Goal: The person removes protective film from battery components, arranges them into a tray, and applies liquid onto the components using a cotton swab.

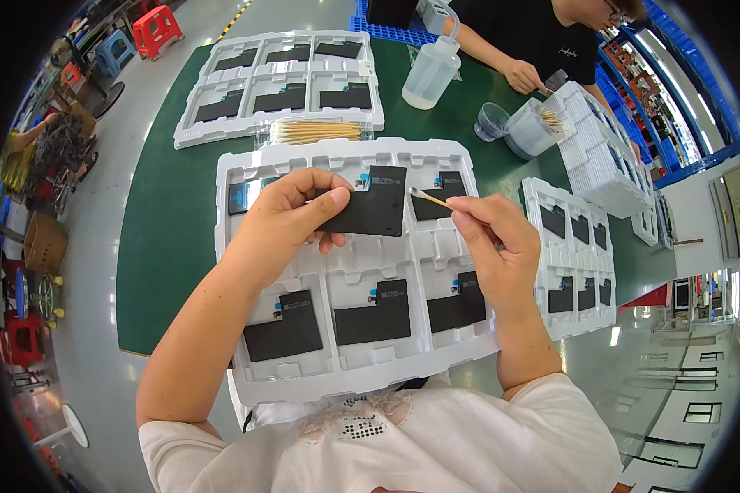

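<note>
A green surface [152, 246] carries several white moulded trays. The nearest tray [337, 370] lies under both hands, with flat black parts resting in its lower compartments. A second tray [222, 123] sits beyond it, and a bundle of wooden sticks [316, 131] lies between the two. A stack of trays [600, 156] stands to the right, near another person's hand [522, 76]. The left hand [292, 215] has its grip closed around a black flat part [374, 201], lifted above the tray's upper compartments. The right hand [493, 234] pinches a thin swab stick [429, 198], its tip just beside the part's edge.
</note>
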A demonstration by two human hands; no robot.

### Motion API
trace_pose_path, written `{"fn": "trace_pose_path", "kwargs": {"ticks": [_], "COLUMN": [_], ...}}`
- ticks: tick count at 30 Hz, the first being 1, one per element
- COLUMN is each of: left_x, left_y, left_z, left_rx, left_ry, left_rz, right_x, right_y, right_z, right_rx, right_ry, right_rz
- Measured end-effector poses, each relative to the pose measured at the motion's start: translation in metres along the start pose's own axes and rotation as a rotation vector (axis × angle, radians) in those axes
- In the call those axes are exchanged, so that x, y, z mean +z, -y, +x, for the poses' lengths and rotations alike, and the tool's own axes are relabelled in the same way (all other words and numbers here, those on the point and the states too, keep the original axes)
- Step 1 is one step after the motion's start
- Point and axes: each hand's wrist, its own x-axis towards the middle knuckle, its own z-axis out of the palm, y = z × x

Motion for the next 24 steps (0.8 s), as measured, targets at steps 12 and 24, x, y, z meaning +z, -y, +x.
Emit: {"fn": "trace_pose_path", "kwargs": {"ticks": [12, 24], "left_x": [-0.0003, 0.0008], "left_y": [-0.0003, 0.0002], "left_z": [-0.0006, -0.0001], "left_rx": [0.008, -0.010], "left_ry": [0.014, 0.006], "left_rz": [0.017, -0.007], "right_x": [0.0003, 0.0008], "right_y": [0.0021, 0.0024], "right_z": [-0.0003, -0.0013], "right_rx": [-0.024, -0.047], "right_ry": [0.002, 0.001], "right_rz": [-0.042, -0.065]}}
